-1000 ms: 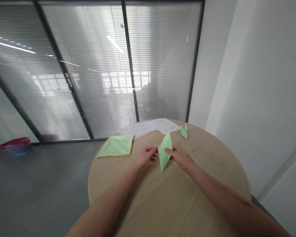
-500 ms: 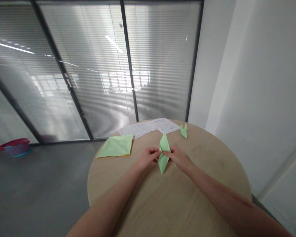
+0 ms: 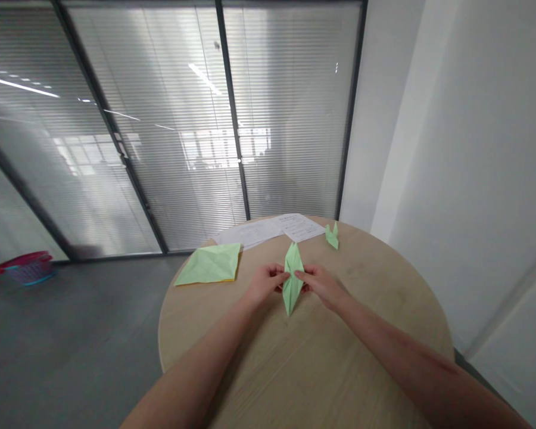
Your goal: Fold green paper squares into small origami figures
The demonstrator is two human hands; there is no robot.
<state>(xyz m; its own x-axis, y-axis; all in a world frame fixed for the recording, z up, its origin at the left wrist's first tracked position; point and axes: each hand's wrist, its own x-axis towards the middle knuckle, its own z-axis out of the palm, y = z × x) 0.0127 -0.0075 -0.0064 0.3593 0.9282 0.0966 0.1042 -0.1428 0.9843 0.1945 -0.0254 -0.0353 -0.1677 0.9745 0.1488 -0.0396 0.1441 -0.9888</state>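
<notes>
Squarely between hands (image 3: 265, 283) (image 3: 323, 286), folded paper (image 3: 293, 258)

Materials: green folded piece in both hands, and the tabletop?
Green folded piece: looks like paper, matte; thin edges and creases suggest it. Tabletop: wood or wood-look laminate, low sheen; pale tan with faint grain-like streaks, can't tell which.

Both forearms (image 3: 201, 351) are bare (tapering toward the wrists (image 3: 339, 302)); the hands (image 3: 263, 283), bare too.

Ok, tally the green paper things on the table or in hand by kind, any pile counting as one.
Folded pieces: 2, the held paper and the small figure
Flat green-topped pile: 1
Total: 3
</notes>
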